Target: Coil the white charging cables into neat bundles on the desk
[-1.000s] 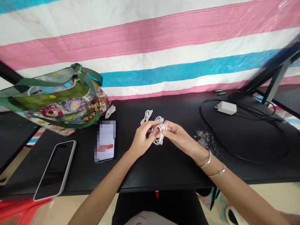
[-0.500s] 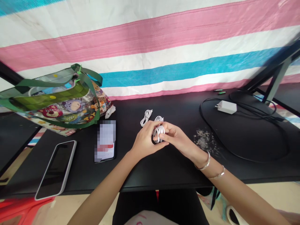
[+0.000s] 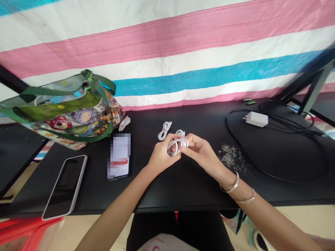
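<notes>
Between my two hands is a coiled white cable [image 3: 173,147], held above the black table. My left hand [image 3: 161,153] is closed around the left side of the coil. The thumb and fingers of my right hand [image 3: 200,150] pinch its right side. Just beyond my fingers lies a second white cable coil [image 3: 180,133], partly hidden by the hands. A third white cable bundle [image 3: 164,130], bound at its middle with a dark tie, rests on the table to the left of it.
A phone with a lit screen [image 3: 119,156] and a dark-screened phone [image 3: 65,188] lie to the left, before a cartoon-print bag [image 3: 78,120]. On the right are a white charger [image 3: 257,119], a looped black cable [image 3: 243,148] and pale crumbs [image 3: 230,158]. A striped sheet [image 3: 167,52] hangs behind the table [image 3: 183,195].
The held coil has turned and its loops are spread more openly. My right hand has shifted slightly to the right, and my left fingers have moved around the coil.
</notes>
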Demonstrator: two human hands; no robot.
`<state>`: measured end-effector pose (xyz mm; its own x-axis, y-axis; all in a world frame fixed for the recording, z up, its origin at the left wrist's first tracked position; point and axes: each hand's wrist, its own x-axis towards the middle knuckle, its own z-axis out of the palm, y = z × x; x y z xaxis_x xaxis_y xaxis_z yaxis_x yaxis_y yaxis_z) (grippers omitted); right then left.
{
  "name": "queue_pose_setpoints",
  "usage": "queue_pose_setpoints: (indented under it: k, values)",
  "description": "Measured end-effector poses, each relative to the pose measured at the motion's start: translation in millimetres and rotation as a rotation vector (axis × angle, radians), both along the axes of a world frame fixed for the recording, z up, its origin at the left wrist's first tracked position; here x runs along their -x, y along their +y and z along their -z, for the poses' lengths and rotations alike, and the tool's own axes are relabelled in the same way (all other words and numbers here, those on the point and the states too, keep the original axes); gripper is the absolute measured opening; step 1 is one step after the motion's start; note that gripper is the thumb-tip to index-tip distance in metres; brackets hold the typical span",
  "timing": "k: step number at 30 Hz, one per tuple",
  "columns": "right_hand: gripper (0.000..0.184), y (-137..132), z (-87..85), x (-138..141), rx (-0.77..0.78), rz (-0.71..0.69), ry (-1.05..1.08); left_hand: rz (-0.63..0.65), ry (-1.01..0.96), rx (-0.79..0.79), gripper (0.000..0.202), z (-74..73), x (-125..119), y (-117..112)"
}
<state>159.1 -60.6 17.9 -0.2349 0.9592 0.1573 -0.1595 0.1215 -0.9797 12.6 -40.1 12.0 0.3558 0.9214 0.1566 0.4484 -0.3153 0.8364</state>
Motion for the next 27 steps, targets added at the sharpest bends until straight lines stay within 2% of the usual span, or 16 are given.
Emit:
queue_pose_setpoints:
  k: [5,14,17,22,27]
  values:
    - [0.033,1,2.2,-1,0.096,-0.089,0.059,-0.012,0.082,-0.022,0.031,3.1,0,0]
    - [0.035,4,2.3,0,0.09,-0.105,0.009,-0.055,0.192,-0.097,0.027,5.2,2,0]
    - [0.038,5,3.6,-2,0.068,-0.06,-0.06,-0.079,0.172,-0.102,0.024,5.9,2,0]
    - [0.045,9,2.4,-11,-0.017,0.096,-0.202,-0.123,0.149,-0.105,0.02,6.0,1,2]
    - [0.03,12,-0.8,-23,-0.041,0.161,-0.287,-0.128,0.115,-0.093,0.013,3.9,1,3]
